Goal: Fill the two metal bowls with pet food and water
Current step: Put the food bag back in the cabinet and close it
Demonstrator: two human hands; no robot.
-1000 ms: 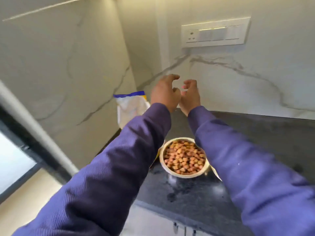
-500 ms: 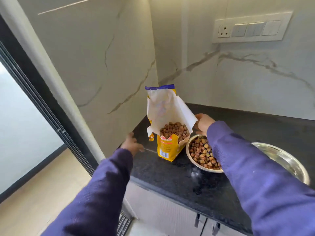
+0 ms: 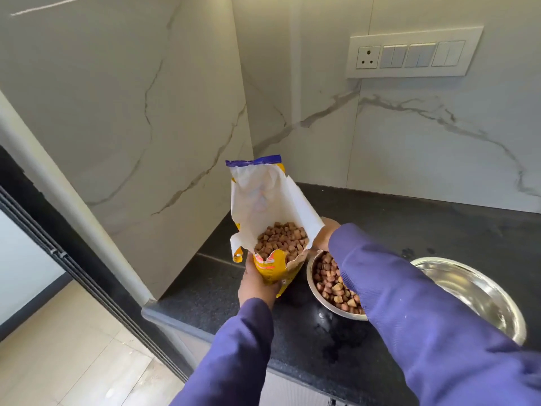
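White marble-look walls (image 3: 123, 92) with grey veins meet in a corner at my twelve o'clock, above my black speckled desk (image 3: 210, 291). A white switch panel (image 3: 414, 51) hangs at two o'clock. Beige floor tiles (image 3: 70, 356) and a dark sliding-door frame (image 3: 73, 268) lie at eight o'clock, daylit.

black counter (image 3: 439, 227) meets marble wall (image 3: 409, 136); switch panel (image 3: 414, 52) mounted on wall; tiled floor (image 3: 73, 347) lower left.

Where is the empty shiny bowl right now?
The empty metal bowl sits on the black counter at the right of the head view, just right of the bowl of pet food and partly hidden behind the person's right sleeve.
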